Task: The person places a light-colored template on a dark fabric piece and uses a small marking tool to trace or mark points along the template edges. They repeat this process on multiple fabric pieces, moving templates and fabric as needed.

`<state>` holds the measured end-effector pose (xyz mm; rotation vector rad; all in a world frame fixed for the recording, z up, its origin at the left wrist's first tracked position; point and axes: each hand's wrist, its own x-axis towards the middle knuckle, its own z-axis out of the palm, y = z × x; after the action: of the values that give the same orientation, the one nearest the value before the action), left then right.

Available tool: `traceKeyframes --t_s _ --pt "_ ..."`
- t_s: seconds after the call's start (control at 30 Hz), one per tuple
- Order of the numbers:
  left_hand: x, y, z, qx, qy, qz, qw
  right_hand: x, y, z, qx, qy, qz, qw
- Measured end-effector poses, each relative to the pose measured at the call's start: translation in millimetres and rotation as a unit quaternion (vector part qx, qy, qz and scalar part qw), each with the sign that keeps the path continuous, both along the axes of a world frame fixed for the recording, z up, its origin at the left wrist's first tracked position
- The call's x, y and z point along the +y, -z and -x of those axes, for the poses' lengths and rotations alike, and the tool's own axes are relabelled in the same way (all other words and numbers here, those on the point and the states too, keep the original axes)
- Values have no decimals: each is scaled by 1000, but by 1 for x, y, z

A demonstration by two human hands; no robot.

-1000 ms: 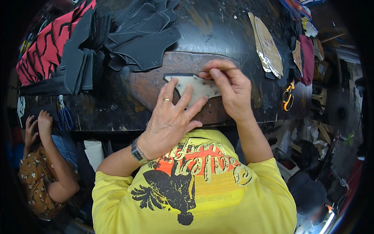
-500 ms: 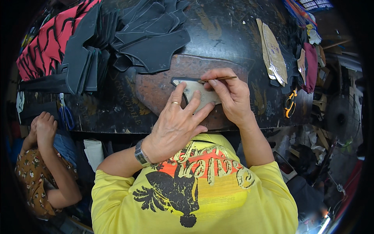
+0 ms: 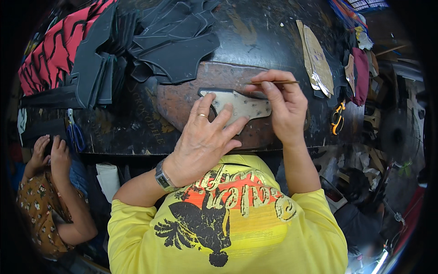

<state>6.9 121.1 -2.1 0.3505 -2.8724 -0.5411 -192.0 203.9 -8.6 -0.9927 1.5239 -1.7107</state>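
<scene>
A pale grey, angular template (image 3: 250, 108) with small dark dots lies on a piece of black material (image 3: 218, 91), whose dark edge shows along its upper left. My left hand (image 3: 203, 130) presses it down with spread fingers; a ring and a wristwatch are on this arm. My right hand (image 3: 285, 102) pinches a thin brown pen-like stick (image 3: 285, 82), held nearly level just above the template's upper right edge. Its tip, pointing left, looks lifted off the material. Beneath everything is a worn brown board (image 3: 175, 102) on the dark table (image 3: 269, 48).
Stacked black cut pieces (image 3: 182, 52) and red pieces with black edges (image 3: 57, 50) lie at the far left. Blue-handled scissors (image 3: 75, 132) rest near a co-worker's hands (image 3: 52, 153). On the right are cardboard patterns (image 3: 315, 61) and orange-handled scissors (image 3: 338, 118).
My right hand has moved right and slightly up with the stick, uncovering the template's right end. My left hand has shifted slightly left. The co-worker's hands have come apart.
</scene>
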Motion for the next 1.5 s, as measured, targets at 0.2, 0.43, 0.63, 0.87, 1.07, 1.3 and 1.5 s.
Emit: traceKeyframes --t_s 0.2,0.43,0.63,0.87,1.07,1.3,1.5 --pt "-8 3 0 25 -13 -7 1000 37 3 25 -25 19 -35 999" --pt "-9 1 1 35 -41 -26 998 53 15 23 36 42 -61 997" --pt "-13 0 2 23 -48 -20 998 51 14 22 96 36 -108 989" --pt "-18 -4 3 18 -36 -28 999 47 14 16 260 44 -131 956" --pt "-18 -3 3 17 -36 -30 999 61 13 18 252 -8 -121 960" --pt "-19 -3 3 25 -37 -32 998 55 12 17 3 26 -50 998" --pt "-18 -2 3 31 -37 -32 998 60 21 -4 320 2 -62 945"
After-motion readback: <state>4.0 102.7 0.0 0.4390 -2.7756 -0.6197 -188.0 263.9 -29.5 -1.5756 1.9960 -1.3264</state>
